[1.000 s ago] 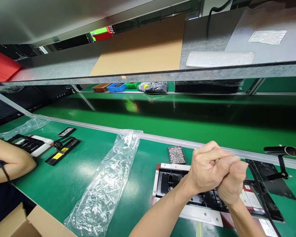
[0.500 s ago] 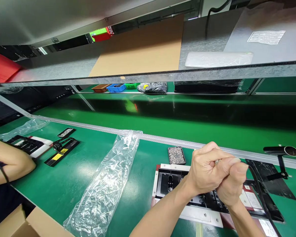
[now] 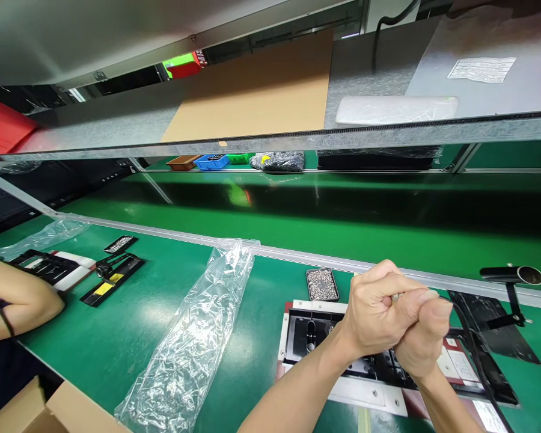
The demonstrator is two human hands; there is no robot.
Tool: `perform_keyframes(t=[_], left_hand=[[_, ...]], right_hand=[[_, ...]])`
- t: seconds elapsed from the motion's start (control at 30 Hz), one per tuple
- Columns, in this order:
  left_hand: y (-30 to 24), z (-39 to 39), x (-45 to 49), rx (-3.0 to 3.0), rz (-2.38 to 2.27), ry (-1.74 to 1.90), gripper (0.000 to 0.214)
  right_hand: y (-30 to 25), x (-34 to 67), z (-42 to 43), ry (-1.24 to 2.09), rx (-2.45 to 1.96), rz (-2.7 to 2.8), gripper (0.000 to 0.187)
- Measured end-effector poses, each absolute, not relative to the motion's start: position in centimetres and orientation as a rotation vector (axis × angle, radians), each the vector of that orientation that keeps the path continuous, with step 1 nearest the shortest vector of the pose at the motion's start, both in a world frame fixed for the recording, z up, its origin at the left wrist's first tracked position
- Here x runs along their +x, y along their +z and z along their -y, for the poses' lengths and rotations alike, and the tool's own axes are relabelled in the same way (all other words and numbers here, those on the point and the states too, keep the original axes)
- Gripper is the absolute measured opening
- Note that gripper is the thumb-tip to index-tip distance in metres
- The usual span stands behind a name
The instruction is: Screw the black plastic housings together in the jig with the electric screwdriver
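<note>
My left hand (image 3: 379, 310) and my right hand (image 3: 424, 340) are pressed together, both closed with the thumbs on top. Whatever they grip is hidden inside the fingers. From behind the right thumb a black cord (image 3: 473, 346) runs down to the lower right edge. Directly under both hands lies a black plastic part (image 3: 300, 337), set in a fixture with a white and dark red frame (image 3: 360, 390). My wrists and forearms cover much of its middle. Just beyond the fixture is a small black tray of tiny metal pieces (image 3: 322, 284), probably screws.
A black tube on a bracket (image 3: 511, 275) stands at the right. Left of the fixture lies a clear plastic bag (image 3: 184, 349). Another person's arm (image 3: 20, 294) is at the far left, near a black part with yellow patches (image 3: 112, 279). A metal shelf edge (image 3: 270, 141) crosses above.
</note>
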State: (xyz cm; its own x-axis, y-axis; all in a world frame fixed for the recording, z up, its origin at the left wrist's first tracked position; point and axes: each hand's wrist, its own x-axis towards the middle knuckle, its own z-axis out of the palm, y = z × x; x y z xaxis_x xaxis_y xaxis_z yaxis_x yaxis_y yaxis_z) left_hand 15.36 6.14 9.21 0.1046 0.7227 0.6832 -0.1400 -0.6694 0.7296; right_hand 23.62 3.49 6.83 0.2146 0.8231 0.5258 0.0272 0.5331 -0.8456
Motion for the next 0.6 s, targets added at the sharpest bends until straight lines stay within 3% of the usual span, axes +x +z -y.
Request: perform_keyframes(t=[0.6], left_hand=[[9.28, -6.17, 15.46, 1.712, -0.573, 1.69, 0.058]], right_hand=[[7.53, 23.28, -3.45, 0.672, -0.896, 1.234, 0.076]])
